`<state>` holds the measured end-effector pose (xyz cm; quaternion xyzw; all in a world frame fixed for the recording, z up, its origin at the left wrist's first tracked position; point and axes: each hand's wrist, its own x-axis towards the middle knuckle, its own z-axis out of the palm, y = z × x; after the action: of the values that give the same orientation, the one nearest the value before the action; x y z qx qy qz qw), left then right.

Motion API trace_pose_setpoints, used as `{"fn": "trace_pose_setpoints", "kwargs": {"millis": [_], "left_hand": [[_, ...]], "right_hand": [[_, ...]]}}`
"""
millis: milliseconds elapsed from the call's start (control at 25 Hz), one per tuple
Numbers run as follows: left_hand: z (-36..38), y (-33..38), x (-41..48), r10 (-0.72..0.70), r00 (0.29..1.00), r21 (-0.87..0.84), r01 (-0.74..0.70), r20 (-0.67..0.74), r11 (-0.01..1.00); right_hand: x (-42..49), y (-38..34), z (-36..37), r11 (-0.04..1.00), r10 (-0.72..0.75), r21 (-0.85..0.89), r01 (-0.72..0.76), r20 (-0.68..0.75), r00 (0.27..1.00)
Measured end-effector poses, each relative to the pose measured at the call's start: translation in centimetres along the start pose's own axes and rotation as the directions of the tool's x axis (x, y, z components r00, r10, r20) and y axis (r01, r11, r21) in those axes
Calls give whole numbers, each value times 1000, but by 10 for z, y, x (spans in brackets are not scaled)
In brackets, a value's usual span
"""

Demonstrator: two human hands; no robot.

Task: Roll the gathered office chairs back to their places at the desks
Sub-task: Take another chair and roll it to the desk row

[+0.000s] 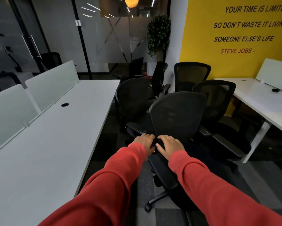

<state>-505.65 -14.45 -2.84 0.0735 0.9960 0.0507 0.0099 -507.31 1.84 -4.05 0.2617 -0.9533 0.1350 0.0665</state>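
With left grip (144, 142) and right grip (169, 146) curled on the black mesh office chair (177, 115), draw it steadily clear of the other black chairs (215, 95).

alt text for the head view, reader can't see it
The left hand and right hand, in red sleeves, are on the nearest chair, a black mesh chair, low on its backrest. More black chairs cluster behind it, between a long white desk on the left and another desk on the right. A yellow wall with a quote is behind.
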Motion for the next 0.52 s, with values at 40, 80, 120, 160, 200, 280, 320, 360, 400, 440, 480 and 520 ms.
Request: {"fn": "trace_pose_setpoints", "kwargs": {"millis": [40, 80, 120, 160, 200, 280, 320, 360, 400, 440, 480, 520], "left_hand": [[3, -4, 14, 6, 1000, -2, -6, 9, 1000], [4, -8, 27, 17, 1000, -5, -17, 15, 1000], [5, -12, 40, 30, 999, 0, -30, 15, 1000], [6, -16, 56, 43, 999, 11, -43, 15, 999], [6, -21, 69, 52, 998, 21, -53, 21, 998], [2, -31, 95, 71, 997, 41, -72, 24, 997], [-1, -37, 109, 78, 997, 48, -78, 22, 996], [-4, -45, 124, 80, 997, 54, -81, 17, 995], [-6, -53, 137, 75, 997, 57, -75, 6, 996], [-7, -62, 150, 63, 998, 52, -62, -7, 997], [-5, -69, 162, 51, 999, 38, -50, -13, 998], [-3, -74, 171, 43, 999, 23, -43, -7, 999]], "right_hand": [[13, 4, 3, 1000, 9, 3, -9, -2, 1000], [24, 9, 6, 1000, 19, 7, -19, 1, 1000], [36, 15, 9, 1000, 28, 9, -28, 5, 1000], [51, 23, 13, 999, 42, 11, -42, 9, 999], [66, 30, 16, 998, 57, 9, -58, 17, 998], [100, 42, 20, 994, 98, 38, -99, 20, 995], [118, 48, 22, 991, 118, 63, -119, 15, 993], [136, 52, 24, 988, 130, 83, -131, 15, 991], [150, 54, 27, 988, 126, 87, -126, 16, 992], [163, 55, 30, 990, 111, 85, -112, 18, 994], [175, 57, 34, 991, 99, 88, -101, 24, 995], [184, 58, 37, 991, 94, 97, -96, 29, 995]]}}
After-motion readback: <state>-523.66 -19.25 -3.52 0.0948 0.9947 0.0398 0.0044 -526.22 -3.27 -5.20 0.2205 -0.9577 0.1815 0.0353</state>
